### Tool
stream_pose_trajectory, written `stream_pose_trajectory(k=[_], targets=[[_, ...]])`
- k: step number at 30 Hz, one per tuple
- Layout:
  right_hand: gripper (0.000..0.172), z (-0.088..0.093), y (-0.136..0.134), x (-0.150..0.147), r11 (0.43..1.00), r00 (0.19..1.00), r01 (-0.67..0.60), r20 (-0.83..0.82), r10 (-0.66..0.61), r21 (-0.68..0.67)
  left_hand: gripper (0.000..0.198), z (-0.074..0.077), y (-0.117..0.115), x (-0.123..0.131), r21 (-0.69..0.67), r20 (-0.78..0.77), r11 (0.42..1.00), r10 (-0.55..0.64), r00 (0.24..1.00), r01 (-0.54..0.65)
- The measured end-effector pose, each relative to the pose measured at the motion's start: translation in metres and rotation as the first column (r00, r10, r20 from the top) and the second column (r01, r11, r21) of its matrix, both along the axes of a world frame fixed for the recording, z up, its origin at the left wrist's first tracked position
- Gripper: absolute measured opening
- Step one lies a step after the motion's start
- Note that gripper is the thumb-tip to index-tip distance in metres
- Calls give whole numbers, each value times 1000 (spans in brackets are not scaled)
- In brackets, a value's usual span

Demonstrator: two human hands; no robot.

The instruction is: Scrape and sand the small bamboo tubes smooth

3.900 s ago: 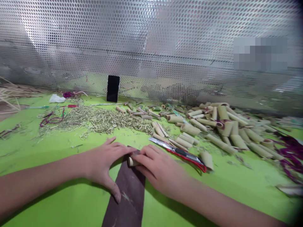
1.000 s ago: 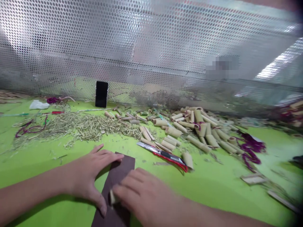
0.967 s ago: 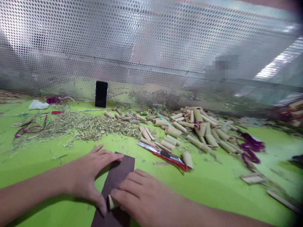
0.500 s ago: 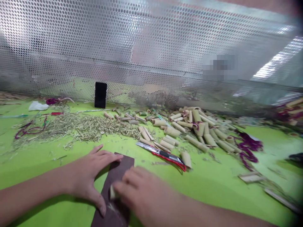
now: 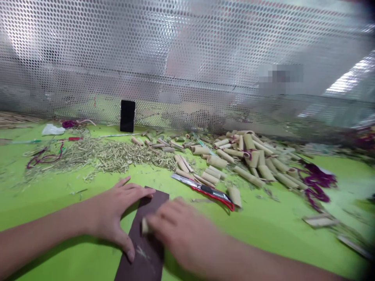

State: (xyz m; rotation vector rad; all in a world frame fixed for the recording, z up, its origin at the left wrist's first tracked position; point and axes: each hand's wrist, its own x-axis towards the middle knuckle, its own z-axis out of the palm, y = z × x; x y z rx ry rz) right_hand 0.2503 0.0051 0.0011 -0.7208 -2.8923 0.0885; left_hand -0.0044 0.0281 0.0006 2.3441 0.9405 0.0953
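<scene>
A dark brown sheet of sandpaper [image 5: 146, 249] lies on the green table near me. My left hand [image 5: 113, 212] rests flat on its left edge, fingers spread. My right hand [image 5: 181, 232], blurred by motion, has its fingers closed on a short pale bamboo tube [image 5: 144, 225] and presses it against the sheet. Pale scuff marks show on the sandpaper just below the tube.
A red utility knife [image 5: 206, 190] lies right of the sheet. Beyond it is a heap of cut bamboo tubes [image 5: 249, 160], with purple cord [image 5: 318, 185] further right. Shavings [image 5: 99, 154] spread at left. A black phone [image 5: 127, 116] leans on the perforated metal screen [image 5: 187, 58].
My right hand has slid the tube back and forth along the sandpaper and now sits a little further up it. My left hand has stayed put. The view shifted slightly.
</scene>
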Motion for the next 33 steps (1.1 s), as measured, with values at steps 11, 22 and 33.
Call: stream_pose_trajectory(k=[11, 22, 33], targets=[[23, 10, -9, -6, 995, 1000, -18, -3, 17, -95, 118, 0, 0, -1, -1, 6, 1000, 1, 1000, -1], [29, 5, -10, -3, 994, 996, 90, 8, -90, -56, 117, 2, 1, 1, 5, 23, 1000, -11, 1000, 11], [20, 6, 13, -1, 988, 985, 152, -82, -154, -22, 119, -1, 1, 1, 5, 37, 1000, -8, 999, 8]])
